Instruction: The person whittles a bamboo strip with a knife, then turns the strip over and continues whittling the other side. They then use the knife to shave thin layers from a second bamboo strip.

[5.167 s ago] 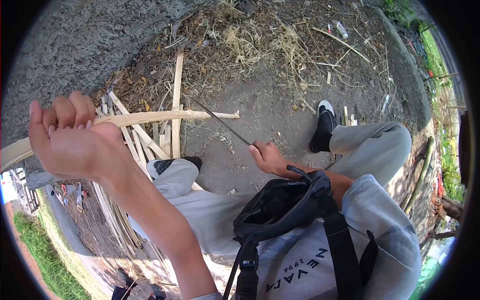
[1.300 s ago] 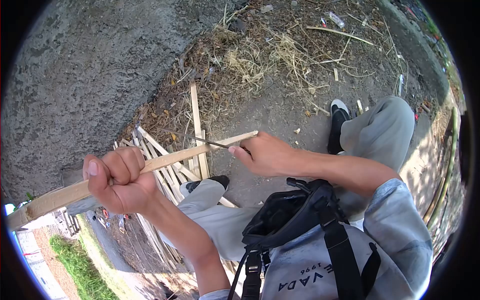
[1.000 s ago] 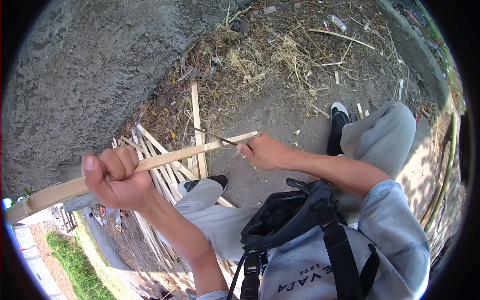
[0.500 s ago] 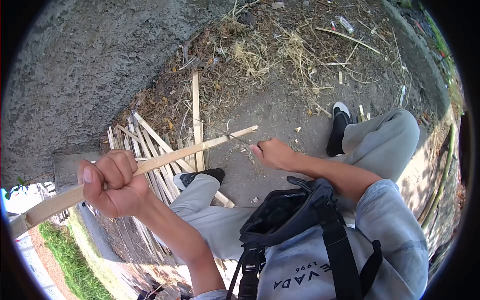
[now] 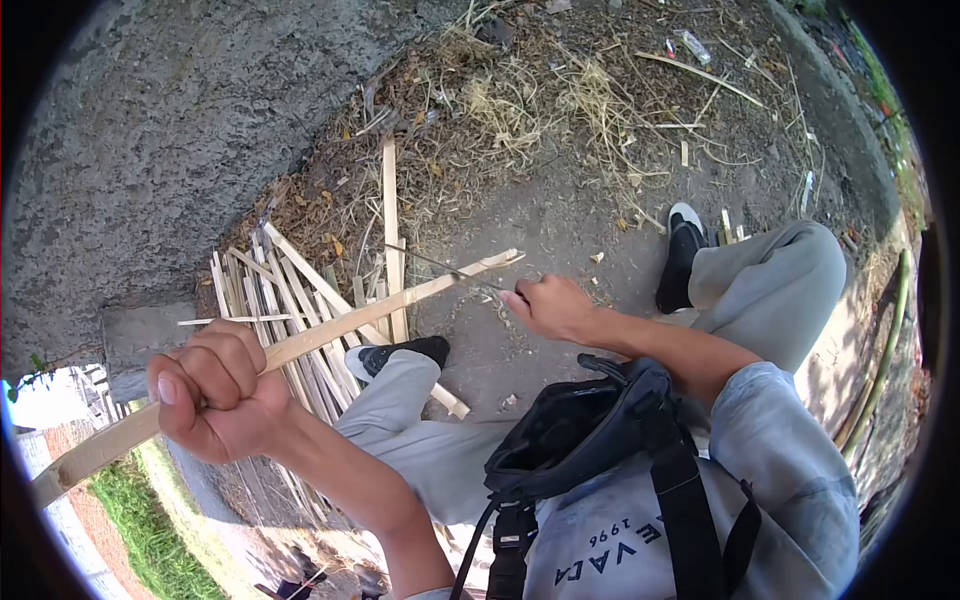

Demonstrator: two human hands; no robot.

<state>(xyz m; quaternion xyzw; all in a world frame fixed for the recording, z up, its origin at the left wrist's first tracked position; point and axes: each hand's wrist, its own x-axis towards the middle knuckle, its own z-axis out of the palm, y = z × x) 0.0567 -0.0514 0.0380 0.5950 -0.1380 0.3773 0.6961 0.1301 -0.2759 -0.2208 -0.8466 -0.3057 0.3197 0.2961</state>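
My left hand [image 5: 218,395] is closed around a long, pale bamboo strip [image 5: 345,322], which runs from the lower left edge up toward the middle. In my right hand [image 5: 553,308] is a knife [image 5: 425,261] with a thin dark blade; its handle is hidden in my fist. The blade crosses the strip close to its far end, touching it or nearly so. That far end looks split or notched.
A pile of cut bamboo strips [image 5: 290,290] lies left of my feet, against a rough concrete block [image 5: 200,150]. Fibrous shavings [image 5: 500,110] cover the ground ahead. An open black bag [image 5: 560,430] hangs at my chest. A green pole [image 5: 885,350] lies at right.
My left hand has moved slightly down and left with the bamboo strip. The knife blade shows more clearly across it, and a thin sliver now shows just above my left hand.
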